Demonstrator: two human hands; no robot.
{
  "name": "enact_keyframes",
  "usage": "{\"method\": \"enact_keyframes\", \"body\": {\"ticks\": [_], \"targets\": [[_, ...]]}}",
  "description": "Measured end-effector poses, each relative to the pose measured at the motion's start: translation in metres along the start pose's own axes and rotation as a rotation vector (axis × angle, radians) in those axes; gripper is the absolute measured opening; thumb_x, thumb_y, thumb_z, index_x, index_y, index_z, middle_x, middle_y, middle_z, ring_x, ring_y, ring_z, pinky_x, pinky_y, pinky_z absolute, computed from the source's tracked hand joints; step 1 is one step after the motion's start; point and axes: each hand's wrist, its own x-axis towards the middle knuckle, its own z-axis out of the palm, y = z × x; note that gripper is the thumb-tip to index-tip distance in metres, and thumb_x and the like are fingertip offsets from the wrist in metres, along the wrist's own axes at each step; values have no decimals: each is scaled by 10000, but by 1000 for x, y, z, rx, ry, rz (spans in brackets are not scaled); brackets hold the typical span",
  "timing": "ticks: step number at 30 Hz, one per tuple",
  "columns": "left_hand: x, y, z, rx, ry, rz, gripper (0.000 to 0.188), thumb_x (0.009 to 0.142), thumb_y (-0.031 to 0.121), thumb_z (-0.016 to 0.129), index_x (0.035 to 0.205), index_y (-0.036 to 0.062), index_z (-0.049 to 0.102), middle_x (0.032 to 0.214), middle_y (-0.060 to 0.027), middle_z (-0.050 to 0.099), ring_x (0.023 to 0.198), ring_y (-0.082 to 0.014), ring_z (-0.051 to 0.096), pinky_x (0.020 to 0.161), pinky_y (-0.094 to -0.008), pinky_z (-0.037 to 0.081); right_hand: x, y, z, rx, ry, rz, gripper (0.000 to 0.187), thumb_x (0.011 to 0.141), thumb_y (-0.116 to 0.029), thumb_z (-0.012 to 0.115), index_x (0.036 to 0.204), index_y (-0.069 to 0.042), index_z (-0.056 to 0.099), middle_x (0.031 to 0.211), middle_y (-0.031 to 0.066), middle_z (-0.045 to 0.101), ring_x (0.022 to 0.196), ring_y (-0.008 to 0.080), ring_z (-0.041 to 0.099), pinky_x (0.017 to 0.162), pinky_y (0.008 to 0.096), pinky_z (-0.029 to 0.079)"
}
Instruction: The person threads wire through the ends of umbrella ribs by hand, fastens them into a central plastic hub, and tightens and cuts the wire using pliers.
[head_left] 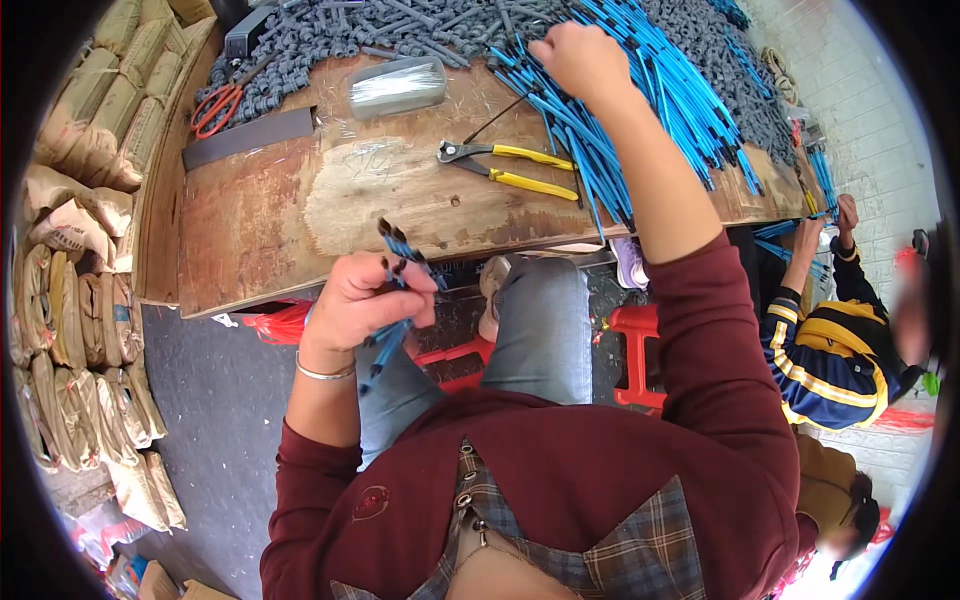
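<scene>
Maroon top [590,440] nearest; left fingers [405,305] clasp blue rods [388,347], right fingers [545,48] bend, hold unclear, over a scuffed counter [250,225] beside stacked sacks [85,115].

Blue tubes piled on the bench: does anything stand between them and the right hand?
Nothing visible does. The right hand is right at the piled blue tubes; the yellow-handled pliers lie off to its left, nearer the person.

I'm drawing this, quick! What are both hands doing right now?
Left hand: closed, holding a few blue rods with dark ends.
Right hand: curled at the rod pile; can't tell whether it holds anything.
</scene>
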Motion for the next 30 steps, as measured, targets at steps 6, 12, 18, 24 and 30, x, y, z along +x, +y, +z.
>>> {"method": "enact_keyframes", "body": {"ticks": [6, 12, 18, 24, 30], "targets": [[2, -10, 7, -278, 123, 186, 160, 809, 87, 598, 941, 0, 581, 836, -176, 625, 770, -269, 611, 688, -354, 490, -68, -12, 40, -253, 172, -283, 161, 774, -156, 535, 923, -98, 545, 778, 149, 624, 812, 286, 624, 643, 452, 488], [11, -15, 2, -279, 178, 196, 133, 842, 87, 557, 945, 3, 561, 780, -144, 618, 756, -269, 617, 680, -343, 496, -65, -2, 39, -201, 64, -280, 127, 796, -153, 495, 913, -104, 502, 728, 123, 619, 720, 307, 627, 593, 415, 501], [10, -28, -14, -564, 134, 190, 161, 853, 114, 551, 982, 18, 553, 786, -149, 617, 771, -293, 621, 676, -354, 505, -12, 10, -24, -260, 150, -407, 97, 781, -111, 507, 823, -53, 572, 705, 134, 631, 608, 253, 622, 532, 358, 493], [25, -34, -20, -745, 229, 158, 169, 861, 101, 533, 1016, 35, 550, 890, -177, 632, 844, -329, 622, 682, -377, 512, 11, -5, -152, 27, 428, -446, 192, 783, -163, 518, 876, 1, 550, 826, 224, 600, 688, 360, 593, 609, 395, 487], [16, -25, -11, -729, 416, 199, 194, 866, 95, 523, 1053, 44, 539, 962, -176, 626, 879, -329, 619, 737, -401, 515, -100, -64, -98, 1345, -536, -221, 161, 824, -145, 548, 920, -16, 560, 699, 72, 611, 573, 135, 594, 497, 275, 490]]}}
